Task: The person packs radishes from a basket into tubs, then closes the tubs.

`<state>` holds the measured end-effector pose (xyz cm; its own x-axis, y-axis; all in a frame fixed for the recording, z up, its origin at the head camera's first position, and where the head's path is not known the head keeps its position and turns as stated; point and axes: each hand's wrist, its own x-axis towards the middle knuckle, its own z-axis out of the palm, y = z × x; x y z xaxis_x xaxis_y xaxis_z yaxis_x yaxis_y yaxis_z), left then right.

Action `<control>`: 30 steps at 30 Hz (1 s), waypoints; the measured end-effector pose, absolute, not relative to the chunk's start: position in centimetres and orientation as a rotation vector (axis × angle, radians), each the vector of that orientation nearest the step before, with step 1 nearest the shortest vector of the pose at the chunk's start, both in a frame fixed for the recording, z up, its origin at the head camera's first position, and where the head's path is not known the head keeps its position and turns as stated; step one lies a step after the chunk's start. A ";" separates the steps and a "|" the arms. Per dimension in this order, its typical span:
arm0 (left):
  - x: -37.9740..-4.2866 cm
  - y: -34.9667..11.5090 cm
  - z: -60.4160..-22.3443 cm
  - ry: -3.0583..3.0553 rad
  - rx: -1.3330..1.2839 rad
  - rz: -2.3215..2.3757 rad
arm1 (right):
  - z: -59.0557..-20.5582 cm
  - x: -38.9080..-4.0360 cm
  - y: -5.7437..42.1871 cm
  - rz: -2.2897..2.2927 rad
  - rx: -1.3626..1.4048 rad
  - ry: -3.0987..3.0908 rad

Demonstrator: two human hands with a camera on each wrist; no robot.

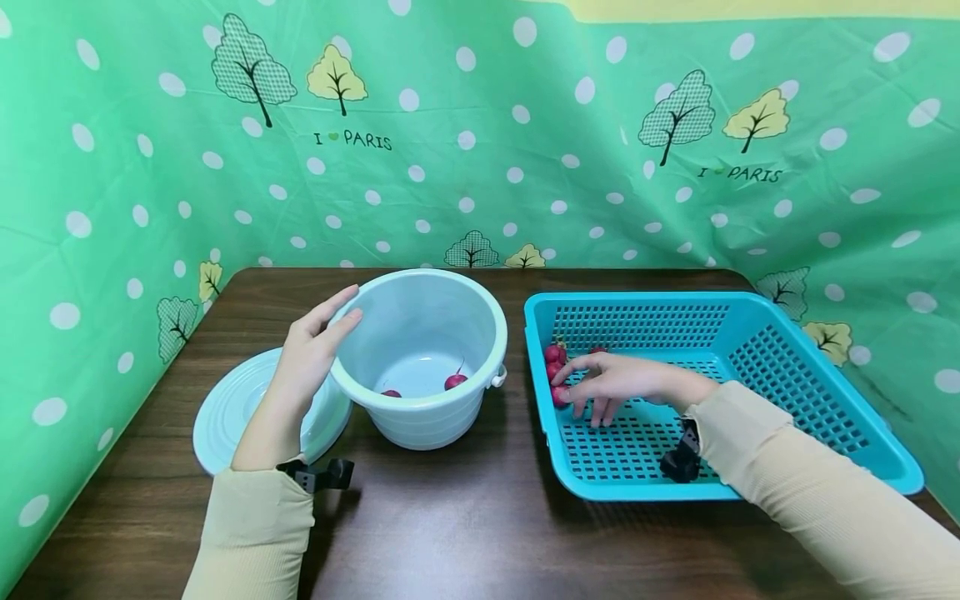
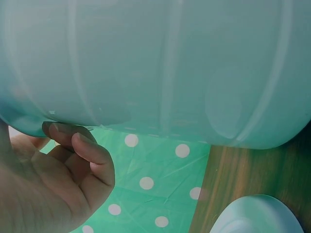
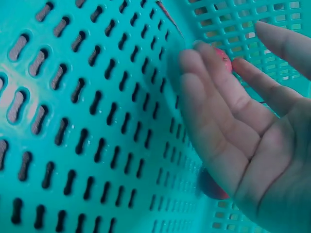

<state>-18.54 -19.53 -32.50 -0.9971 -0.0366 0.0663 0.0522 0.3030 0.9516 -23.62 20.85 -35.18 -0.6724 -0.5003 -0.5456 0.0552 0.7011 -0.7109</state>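
A pale blue bucket [image 1: 423, 425] stands on the table with two red radishes [image 1: 454, 381] visible at its bottom. My left hand [image 1: 311, 350] holds the bucket's left rim; in the left wrist view its curled fingers [image 2: 95, 153] lie along the bucket edge. To the right, my right hand [image 1: 618, 379] reaches into a blue perforated basket [image 1: 810, 367], palm down. Its fingertips are right at several radishes [image 1: 555, 354] along the basket's left wall. In the right wrist view, the fingers are loosely extended beside a radish [image 3: 223, 59], and the hand partly hides another.
A round pale blue lid [image 1: 232, 408] lies on the dark wood table [image 1: 465, 533], left of the bucket and partly behind the left forearm. A green dotted cloth [image 1: 480, 150] hangs behind and beside the table. The basket's raised wall separates the radishes from the bucket.
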 end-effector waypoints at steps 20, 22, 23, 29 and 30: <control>-18.4 -19.5 -32.5 -2.473 -0.005 -1.821 | -36.0 -24.5 20.1 -0.802 -0.333 2.157; -18.4 -19.5 -32.5 -2.470 -0.008 -1.820 | -36.0 -24.6 20.2 -0.800 -0.343 2.153; -18.4 -19.5 -32.5 -2.469 -0.008 -1.821 | -36.0 -24.6 20.2 -0.795 -0.345 2.153; -18.4 -19.5 -32.4 -2.474 -0.011 -1.815 | -36.0 -24.5 20.2 -0.772 -0.309 2.121; -18.4 -19.5 -32.4 -2.475 -0.014 -1.813 | -36.0 -24.5 20.2 -0.764 -0.312 2.116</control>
<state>-18.44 -19.45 -32.37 -0.9973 -0.0362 0.0646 0.0507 0.3021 0.9519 -24.50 20.23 -35.96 -0.6133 -0.4674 -0.6367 0.0471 0.7831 -0.6202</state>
